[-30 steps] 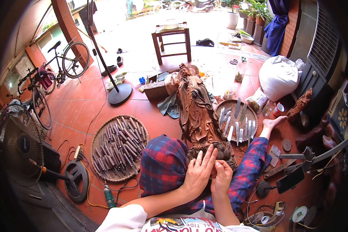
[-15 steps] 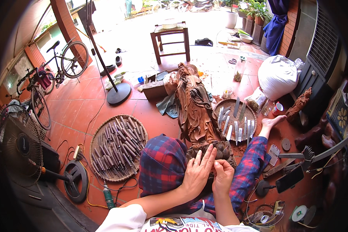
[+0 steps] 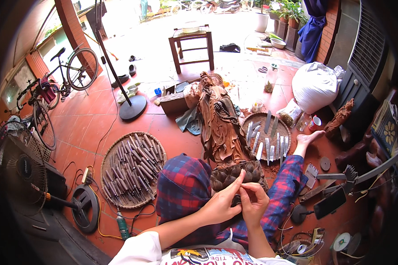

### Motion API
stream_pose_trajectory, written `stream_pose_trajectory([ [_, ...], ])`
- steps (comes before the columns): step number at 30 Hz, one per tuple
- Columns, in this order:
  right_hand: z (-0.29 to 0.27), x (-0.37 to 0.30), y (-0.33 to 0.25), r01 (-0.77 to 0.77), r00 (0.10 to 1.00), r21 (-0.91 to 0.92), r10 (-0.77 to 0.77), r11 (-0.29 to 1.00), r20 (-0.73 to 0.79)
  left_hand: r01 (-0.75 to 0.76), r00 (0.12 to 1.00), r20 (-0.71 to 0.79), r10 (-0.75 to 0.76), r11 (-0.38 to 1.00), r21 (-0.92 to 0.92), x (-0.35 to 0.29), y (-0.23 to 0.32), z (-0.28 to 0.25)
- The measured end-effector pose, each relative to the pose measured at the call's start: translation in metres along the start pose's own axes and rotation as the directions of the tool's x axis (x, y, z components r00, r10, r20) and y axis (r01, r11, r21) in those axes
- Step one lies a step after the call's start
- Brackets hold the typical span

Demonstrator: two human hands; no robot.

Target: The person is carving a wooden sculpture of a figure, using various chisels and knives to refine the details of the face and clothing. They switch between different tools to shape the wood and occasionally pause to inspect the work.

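Head view: at lower centre of the frame, the left hand point(image 3: 222, 204) is unclenched, fingers straight; the right hand point(image 3: 254, 201) beside it seems pinched, but whether it grips anything cannot be told. A wooden statue point(image 3: 220, 121) occupies frame centre. Steady wrists and light fingertip pressure should help.

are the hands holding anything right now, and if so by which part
It cannot be told: the right hand is curled close to the left hand; no held thing shows, but one could be hidden.
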State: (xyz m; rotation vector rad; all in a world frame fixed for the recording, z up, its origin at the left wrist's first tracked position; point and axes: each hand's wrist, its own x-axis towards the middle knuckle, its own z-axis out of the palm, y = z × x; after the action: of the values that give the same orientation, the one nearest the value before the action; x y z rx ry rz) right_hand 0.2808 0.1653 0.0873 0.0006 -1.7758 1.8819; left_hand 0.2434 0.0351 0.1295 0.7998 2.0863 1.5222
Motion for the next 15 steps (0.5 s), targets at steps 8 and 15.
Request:
stream_pose_trajectory([
  [8, -0.015, 0.009, 0.006, -0.019, 0.993, 0.030, 0.016, 0.999, 0.113, 0.041, 0.989, 0.146, -0.006, 0.971, -0.236, -0.002, -0.007, -0.006],
  [15, -0.023, 0.019, 0.002, -0.039, 0.978, -0.058, 0.050, 0.998, 0.202, 0.043, 0.989, 0.143, -0.019, 0.986, -0.162, -0.001, -0.013, -0.003],
])
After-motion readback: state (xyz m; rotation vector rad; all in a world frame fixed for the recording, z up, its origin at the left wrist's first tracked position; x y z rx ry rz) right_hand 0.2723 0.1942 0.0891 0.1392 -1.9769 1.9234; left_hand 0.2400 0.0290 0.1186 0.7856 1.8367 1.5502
